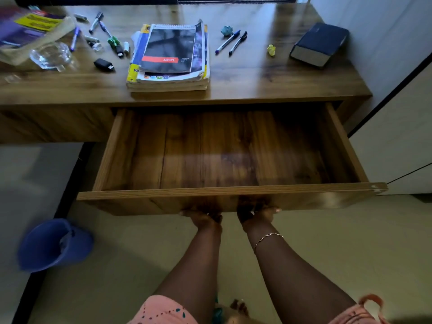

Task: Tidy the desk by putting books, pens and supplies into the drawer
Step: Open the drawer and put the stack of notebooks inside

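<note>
The wooden drawer [224, 191] stands pulled far out, with nothing inside it. My left hand [204, 219] and my right hand [256, 217] both grip the lower edge of its front panel, fingers curled underneath and hidden. On the desk above lies a stack of books [168, 54] topped by a black spiral pad. Two pens [231, 42] lie to its right, a thick dark book [319, 44] further right. Several markers and pens [102, 33] are scattered at the left, beside a large purple and yellow book [25, 29].
A clear glass dish [50, 56], a small black device [104, 65] and two crumpled paper balls [271, 49] sit on the desk [257, 76]. A blue bucket [53, 244] stands on the floor at the left. A white wall or cabinet [397, 113] borders the right.
</note>
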Tool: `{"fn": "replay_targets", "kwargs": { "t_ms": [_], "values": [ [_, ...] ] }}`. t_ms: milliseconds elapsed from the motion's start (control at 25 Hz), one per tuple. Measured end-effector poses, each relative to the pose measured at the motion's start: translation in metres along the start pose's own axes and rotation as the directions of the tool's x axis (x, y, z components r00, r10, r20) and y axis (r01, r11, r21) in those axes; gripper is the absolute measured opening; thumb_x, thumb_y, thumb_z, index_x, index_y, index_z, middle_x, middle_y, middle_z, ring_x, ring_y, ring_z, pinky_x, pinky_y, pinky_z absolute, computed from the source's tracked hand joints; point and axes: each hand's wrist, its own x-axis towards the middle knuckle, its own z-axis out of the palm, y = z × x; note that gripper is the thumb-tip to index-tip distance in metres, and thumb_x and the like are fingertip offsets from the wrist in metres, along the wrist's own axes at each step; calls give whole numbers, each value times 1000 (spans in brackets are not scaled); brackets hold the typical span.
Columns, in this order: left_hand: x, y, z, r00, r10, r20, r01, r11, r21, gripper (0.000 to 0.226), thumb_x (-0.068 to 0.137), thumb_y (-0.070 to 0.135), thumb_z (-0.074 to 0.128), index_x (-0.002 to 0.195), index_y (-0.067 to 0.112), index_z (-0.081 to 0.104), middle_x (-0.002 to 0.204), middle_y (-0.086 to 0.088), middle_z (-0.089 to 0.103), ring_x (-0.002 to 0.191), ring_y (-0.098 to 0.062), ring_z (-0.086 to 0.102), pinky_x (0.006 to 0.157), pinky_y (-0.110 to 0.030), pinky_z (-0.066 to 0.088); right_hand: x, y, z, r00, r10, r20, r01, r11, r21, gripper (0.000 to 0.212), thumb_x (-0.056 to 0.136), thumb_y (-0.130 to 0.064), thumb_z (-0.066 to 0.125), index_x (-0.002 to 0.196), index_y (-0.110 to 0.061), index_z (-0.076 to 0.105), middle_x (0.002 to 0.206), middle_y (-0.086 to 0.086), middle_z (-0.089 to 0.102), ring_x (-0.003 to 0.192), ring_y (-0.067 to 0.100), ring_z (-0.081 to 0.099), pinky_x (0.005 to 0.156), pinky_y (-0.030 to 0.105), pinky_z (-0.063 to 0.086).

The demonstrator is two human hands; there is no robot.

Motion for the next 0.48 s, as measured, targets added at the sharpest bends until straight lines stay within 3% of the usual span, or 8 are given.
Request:
{"fn": "replay_targets", "kwargs": {
  "t_ms": [120, 160, 280, 360, 480],
  "values": [
    [-14, -7, -19, 1000, 1, -20, 0, 1000, 23, 82, 88, 69, -1, 137, 22, 45, 135, -8, 52, 118, -33, 53, 88, -39, 40, -6, 0, -21, 1000, -4, 5, 4, 1000, -6, 70, 90, -65, 24, 139, -18, 40, 123, 7, 48, 72, 21, 51, 70, 34, 51],
    [-18, -8, -24, 1000, 1, -21, 0, 1000, 29, 82, 88, 69, -1, 137, 21, 45, 135, -8, 52, 118, -33, 53, 90, -39, 40, -9, 0, -27, 1000, -4, 0, 4, 1000, -2, 69, 90, -65, 24, 139, -19, 40, 125, 8, 49, 72, 21, 51, 72, 34, 50],
    [-28, -13, -39, 1000, -6, -28, 7, 999, 39, 82, 88, 69, -1, 138, 21, 43, 138, -8, 50, 120, -33, 51, 98, -43, 38, -17, 0, -43, 1000, -10, -5, 10, 1000, 7, 68, 90, -65, 26, 138, -19, 42, 130, 8, 49, 72, 20, 51, 62, 33, 54],
    [-34, -15, -45, 999, -9, -33, 10, 999, 50, 82, 88, 68, -1, 139, 20, 42, 138, -9, 49, 121, -34, 51, 99, -44, 36, -21, -1, -51, 1000, -6, -1, 6, 1000, 10, 65, 91, -62, 28, 133, -16, 46, 123, 7, 49, 73, 20, 52, 70, 32, 53],
    [-42, -17, -54, 1000, -5, -11, 6, 999, 49, 82, 89, 67, -1, 139, 19, 43, 138, -10, 49, 120, -35, 51, 97, -43, 37, -24, -2, -64, 1000, 0, 4, 0, 1000, -31, 50, 92, -58, 31, 118, -18, 50, 126, 8, 51, 74, 23, 54, 49, 29, 56]
  ]
}}
